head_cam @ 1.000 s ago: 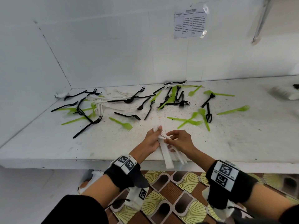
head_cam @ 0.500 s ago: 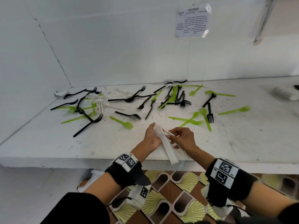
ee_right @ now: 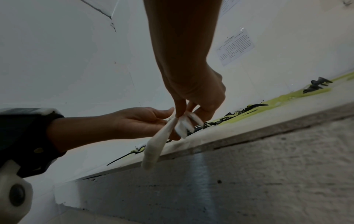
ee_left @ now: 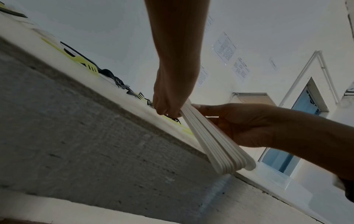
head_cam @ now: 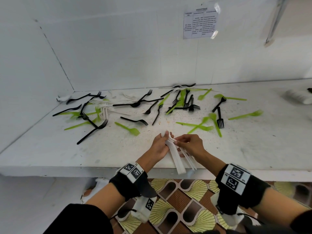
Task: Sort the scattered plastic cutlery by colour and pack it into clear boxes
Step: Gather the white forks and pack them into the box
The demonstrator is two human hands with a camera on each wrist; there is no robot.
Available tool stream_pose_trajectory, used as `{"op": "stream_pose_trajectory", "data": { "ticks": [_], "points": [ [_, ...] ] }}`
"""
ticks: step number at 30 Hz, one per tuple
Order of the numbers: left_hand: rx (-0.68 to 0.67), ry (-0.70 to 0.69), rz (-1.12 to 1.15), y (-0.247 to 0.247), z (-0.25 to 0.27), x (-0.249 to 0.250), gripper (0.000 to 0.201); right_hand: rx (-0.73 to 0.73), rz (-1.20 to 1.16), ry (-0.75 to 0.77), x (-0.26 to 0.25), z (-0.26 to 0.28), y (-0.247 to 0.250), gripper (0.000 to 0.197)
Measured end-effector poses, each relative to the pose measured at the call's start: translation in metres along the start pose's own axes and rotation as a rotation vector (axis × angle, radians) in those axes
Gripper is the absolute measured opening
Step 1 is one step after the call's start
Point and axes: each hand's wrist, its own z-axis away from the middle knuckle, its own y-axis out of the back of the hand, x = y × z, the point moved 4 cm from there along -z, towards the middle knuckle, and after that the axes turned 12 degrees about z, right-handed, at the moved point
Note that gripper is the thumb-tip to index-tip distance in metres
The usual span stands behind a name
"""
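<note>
My left hand (head_cam: 161, 142) grips a stacked bundle of white forks (head_cam: 176, 159) near their heads, above the front edge of the white counter (head_cam: 50, 149). The handles point back toward me. My right hand (head_cam: 187, 144) pinches a few looser white forks (head_cam: 189, 159) that fan out beside the stack. The left wrist view shows the neat white fork stack (ee_left: 216, 144) between both hands. In the right wrist view the right fingers (ee_right: 181, 109) pinch the white forks (ee_right: 182, 125). Black forks (head_cam: 135, 121) and green forks (head_cam: 128, 128) lie scattered further back.
More white forks (head_cam: 106, 112) lie among black and green ones at the back left. A blurred white object (head_cam: 298, 97) sits at the far right of the counter. Walls close the counter at the back and left. A paper notice (head_cam: 200, 22) hangs on the back wall.
The hands shifted slightly forward on the bundle. The loose forks in my right hand, drawn tight against the stack half a second ago, fan out beside it again.
</note>
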Motion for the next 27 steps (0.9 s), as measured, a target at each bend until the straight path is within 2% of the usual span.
{"op": "stream_pose_trajectory", "data": {
  "ticks": [4,8,12,17,22,27],
  "points": [
    [0.019,-0.045,-0.084,-0.001,-0.004,0.001,0.018,0.051,0.150,0.093,-0.004,0.002,-0.003,0.018],
    [0.061,-0.081,-0.092,-0.004,-0.006,0.004,0.018,0.017,0.220,0.088,-0.004,0.002,-0.008,0.024],
    [0.064,-0.066,-0.070,-0.005,-0.006,0.000,0.020,-0.026,0.024,-0.019,-0.002,0.002,-0.004,0.025],
    [0.042,-0.083,0.007,-0.008,-0.006,0.000,0.020,-0.068,-0.113,-0.108,0.001,0.001,-0.004,0.015],
    [0.019,-0.121,-0.113,-0.007,-0.008,0.001,0.041,-0.115,-0.164,-0.149,0.006,0.005,-0.009,0.019],
    [-0.026,-0.115,-0.056,-0.014,-0.008,0.013,0.039,-0.234,-0.234,-0.179,0.000,0.012,-0.018,0.028]
  ]
}}
